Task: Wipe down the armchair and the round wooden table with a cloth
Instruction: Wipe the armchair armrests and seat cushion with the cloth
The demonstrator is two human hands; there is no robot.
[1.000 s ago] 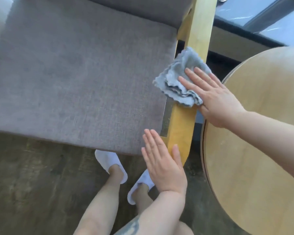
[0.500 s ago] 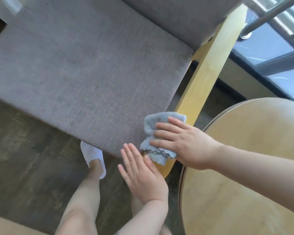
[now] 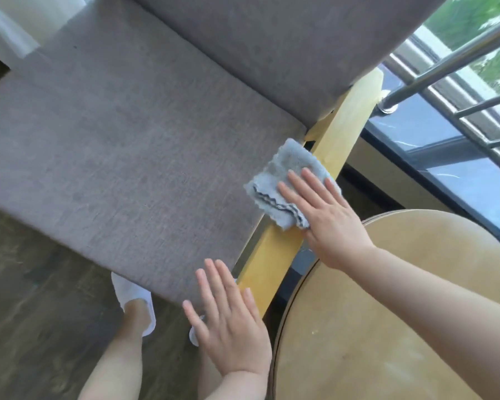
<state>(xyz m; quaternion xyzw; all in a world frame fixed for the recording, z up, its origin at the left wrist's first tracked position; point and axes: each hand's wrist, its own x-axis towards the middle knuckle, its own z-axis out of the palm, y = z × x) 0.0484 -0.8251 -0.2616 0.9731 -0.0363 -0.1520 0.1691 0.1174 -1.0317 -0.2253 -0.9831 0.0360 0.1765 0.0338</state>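
Two hands are in view, and only the right hand (image 3: 326, 215) is working: its fingers lie straight and flat, pressing the folded grey cloth (image 3: 283, 183) down onto the wooden armrest (image 3: 274, 255) of the armchair (image 3: 127, 157). The armrest's long axis runs from near the person's knees up and away toward the chair back, so it stretches both ahead of the fingertips and behind the palm; any further wiping stroke would probably follow that line. The cloth sits under and just beyond the fingertips, overlapping the seat cushion's edge on the thumb side.

The left hand (image 3: 231, 321) is spread open with straight fingers and holds nothing; it sits near the armrest's front tip, and whether it touches the cushion cannot be told. The round wooden table (image 3: 387, 327) lies just beside the armrest, beneath the right forearm, and looks not yet wiped. No containers are visible.
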